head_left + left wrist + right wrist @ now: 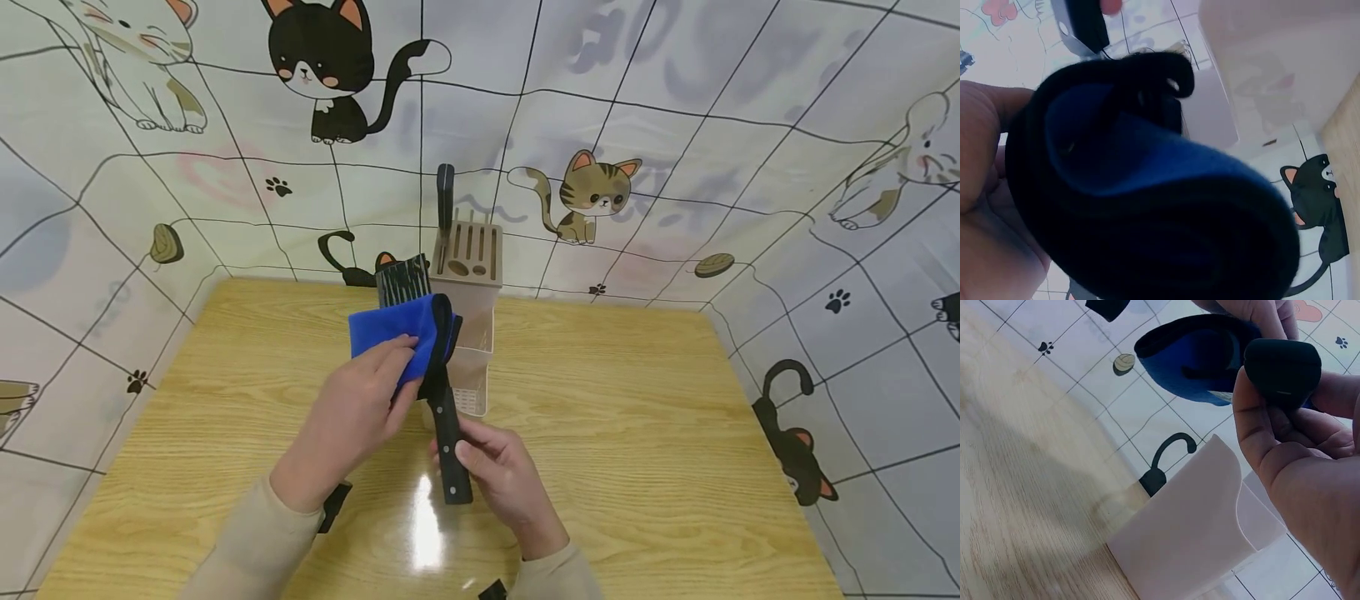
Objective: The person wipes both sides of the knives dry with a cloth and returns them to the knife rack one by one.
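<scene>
My right hand (506,475) grips the black riveted handle of a kitchen knife (447,450), its thumb along the side. The knife's broad, dark, streaked blade points away and sticks out beyond a blue cloth (390,325) with black edging. My left hand (356,404) holds this cloth folded around the blade, fingertips pressing on it. In the left wrist view the cloth (1166,156) loops close to the camera and hides most of the blade. The handle's butt end faces the camera in the right wrist view, with the cloth (1197,359) behind it.
Just behind the hands stands a beige slotted knife holder (487,254) with a black-handled utensil (446,196) upright in it. Lower open compartments face me. The wood-grain table (615,433) ends at a cat-patterned tile backdrop (480,117) at the back and sides.
</scene>
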Demonstrator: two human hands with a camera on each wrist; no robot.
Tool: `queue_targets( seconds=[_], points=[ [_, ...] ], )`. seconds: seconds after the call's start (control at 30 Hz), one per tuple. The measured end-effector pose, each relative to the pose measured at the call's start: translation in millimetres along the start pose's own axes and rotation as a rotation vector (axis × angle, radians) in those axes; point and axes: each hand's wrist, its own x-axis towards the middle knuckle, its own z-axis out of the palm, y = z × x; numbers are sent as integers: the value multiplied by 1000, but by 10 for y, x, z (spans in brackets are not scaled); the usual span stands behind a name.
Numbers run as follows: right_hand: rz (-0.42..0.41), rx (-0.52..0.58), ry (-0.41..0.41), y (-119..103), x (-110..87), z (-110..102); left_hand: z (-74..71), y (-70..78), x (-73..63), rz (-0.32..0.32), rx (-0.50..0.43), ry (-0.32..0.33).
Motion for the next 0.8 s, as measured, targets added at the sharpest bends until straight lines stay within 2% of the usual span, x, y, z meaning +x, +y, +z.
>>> queue_targets(
  seconds=[0.23, 0.4, 0.6, 0.8],
  points=[
    [16, -9, 40, -21, -8, -23, 15, 110, -11, 45, 8, -45],
    [7, -8, 40, -6, -9, -50, 8, 157, -15, 62, 12, -60],
    [13, -13, 48, -30, -13, -40, 2, 176, -24, 32, -13, -59],
    [-9, -82, 9, -53, -18, -39, 14, 137, -28, -15, -35, 3]
  ],
)
